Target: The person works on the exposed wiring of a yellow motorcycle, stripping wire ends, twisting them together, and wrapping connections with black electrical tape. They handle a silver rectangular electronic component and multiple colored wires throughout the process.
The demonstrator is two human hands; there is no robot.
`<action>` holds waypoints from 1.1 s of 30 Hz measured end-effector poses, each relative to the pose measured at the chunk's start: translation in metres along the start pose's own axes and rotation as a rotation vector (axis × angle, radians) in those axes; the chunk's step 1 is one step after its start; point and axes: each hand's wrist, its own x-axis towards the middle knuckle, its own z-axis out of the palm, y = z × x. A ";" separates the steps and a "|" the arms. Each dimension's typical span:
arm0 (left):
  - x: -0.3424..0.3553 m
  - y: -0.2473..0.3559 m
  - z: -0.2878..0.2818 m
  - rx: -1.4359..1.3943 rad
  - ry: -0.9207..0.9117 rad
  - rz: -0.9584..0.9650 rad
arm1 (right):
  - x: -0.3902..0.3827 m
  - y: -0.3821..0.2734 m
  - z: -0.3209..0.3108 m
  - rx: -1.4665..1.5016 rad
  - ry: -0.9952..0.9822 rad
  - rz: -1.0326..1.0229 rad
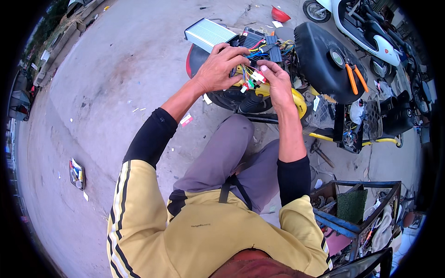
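My left hand (221,68) reaches over the scooter's rear, its fingers curled round a bundle of thin coloured wires (246,71). My right hand (278,85) is closed in a pinch at the same bundle, thumb and forefinger at a connector (258,77) in white and red. A green plug (251,84) and more white plugs hang between the hands. Just beyond them lie a silver finned controller box (209,33), a black finned box (251,38) and a dark connector block (273,49) with thicker wires. My palms hide part of the wiring.
The black scooter seat (320,60) is to the right, with orange-handled pliers (356,78) on it. A hammer (323,154) lies on the ground near a metal tool cart (357,213). A white scooter (366,32) stands far right; a red bowl-shaped piece (280,15) lies beyond.
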 end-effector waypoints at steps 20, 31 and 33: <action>-0.007 -0.025 0.014 -0.734 0.333 -0.471 | -0.007 0.031 0.030 -0.326 0.019 -0.147; -0.008 -0.025 0.011 -0.648 0.351 -0.461 | -0.013 0.008 0.023 -0.251 -0.170 -0.021; -0.009 -0.027 0.014 -0.646 0.328 -0.461 | -0.013 0.009 0.019 -0.235 -0.142 -0.050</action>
